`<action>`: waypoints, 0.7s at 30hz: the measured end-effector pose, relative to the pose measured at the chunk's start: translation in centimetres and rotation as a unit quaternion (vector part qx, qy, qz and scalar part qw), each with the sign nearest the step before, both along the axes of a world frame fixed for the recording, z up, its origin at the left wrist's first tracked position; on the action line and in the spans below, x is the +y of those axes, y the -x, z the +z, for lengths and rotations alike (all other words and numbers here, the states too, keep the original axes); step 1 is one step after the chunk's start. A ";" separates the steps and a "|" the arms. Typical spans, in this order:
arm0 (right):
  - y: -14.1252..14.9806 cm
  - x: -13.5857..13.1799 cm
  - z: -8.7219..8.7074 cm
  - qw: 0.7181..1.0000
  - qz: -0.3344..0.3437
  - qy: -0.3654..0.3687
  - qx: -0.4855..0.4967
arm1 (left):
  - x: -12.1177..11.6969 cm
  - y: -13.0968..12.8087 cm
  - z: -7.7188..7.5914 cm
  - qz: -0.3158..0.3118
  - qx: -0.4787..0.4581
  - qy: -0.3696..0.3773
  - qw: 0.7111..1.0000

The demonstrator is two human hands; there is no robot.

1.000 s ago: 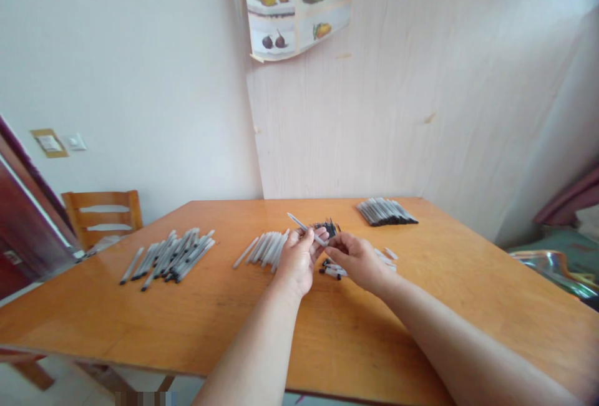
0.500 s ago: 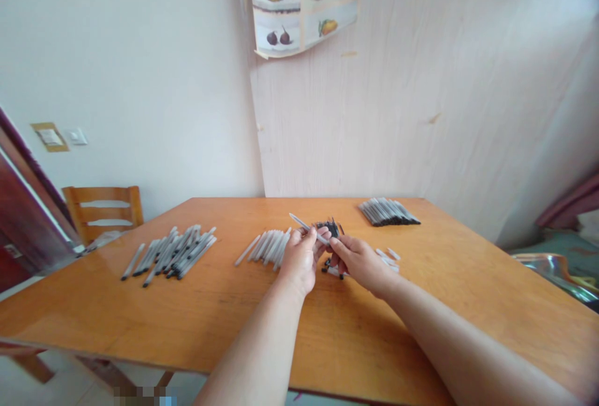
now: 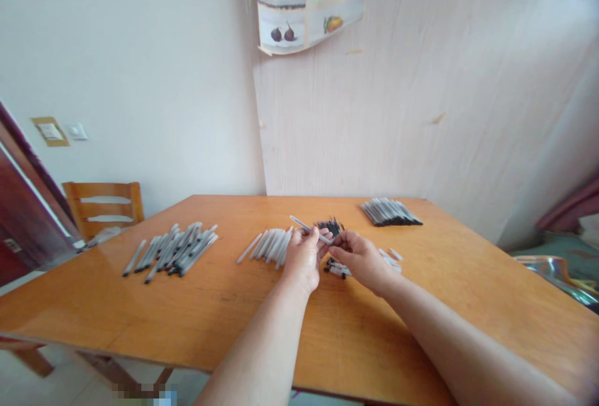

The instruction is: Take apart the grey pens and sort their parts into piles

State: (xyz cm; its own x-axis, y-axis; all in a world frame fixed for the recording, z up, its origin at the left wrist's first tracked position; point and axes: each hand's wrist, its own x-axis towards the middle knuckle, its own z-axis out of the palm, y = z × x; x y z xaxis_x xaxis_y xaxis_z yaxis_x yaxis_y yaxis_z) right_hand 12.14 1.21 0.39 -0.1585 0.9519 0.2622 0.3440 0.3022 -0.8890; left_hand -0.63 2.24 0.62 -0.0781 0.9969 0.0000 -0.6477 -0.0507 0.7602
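My left hand [image 3: 304,257] is closed on a slim, whitish pen [image 3: 300,223], which slants up to the left above the table. At the pen's lower right end, the fingers of my right hand [image 3: 359,257] are pinched together; whatever they grip there is too small to make out. Behind my hands lies a bunch of thin dark refills [image 3: 333,226], partly covered. White pen barrels [image 3: 269,245] lie in a row just left of my left hand. Under my right hand are small black parts and clear caps [image 3: 337,270], partly hidden.
The wooden table [image 3: 224,325] carries a loose pile of black-ended pens [image 3: 173,250] at left and a neat stack of pens [image 3: 390,212] at the back right. A wooden chair [image 3: 103,206] stands beyond the left edge. Fruit pictures [image 3: 306,4] hang on the wall.
The view has shifted slightly. My right hand's fingers have bent more at the pen's end, while my left hand keeps its hold on the pen.
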 end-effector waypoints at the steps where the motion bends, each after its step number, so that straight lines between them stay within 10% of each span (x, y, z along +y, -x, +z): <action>1: 0.0 0.0 0.0 1.000 -0.005 0.003 0.006 | 0.1 0.0 -0.1 0.001 -0.001 0.000 1.000; 6: -0.1 0.1 -0.4 0.999 0.017 0.045 -0.004 | 0.5 0.0 -0.4 0.009 -0.005 -0.001 1.000; 21: -0.3 -0.2 -0.1 0.972 -0.036 -0.137 -0.187 | 0.6 0.2 -0.7 0.029 0.027 0.056 0.998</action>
State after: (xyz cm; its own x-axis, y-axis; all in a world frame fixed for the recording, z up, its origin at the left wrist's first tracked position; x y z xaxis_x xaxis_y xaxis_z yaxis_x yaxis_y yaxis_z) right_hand 12.46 1.03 0.25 -0.2274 0.8663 0.4447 0.6563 0.4737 -0.5872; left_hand -0.87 2.80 -0.11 -0.1376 0.9848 -0.1063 -0.6047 0.0015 0.7965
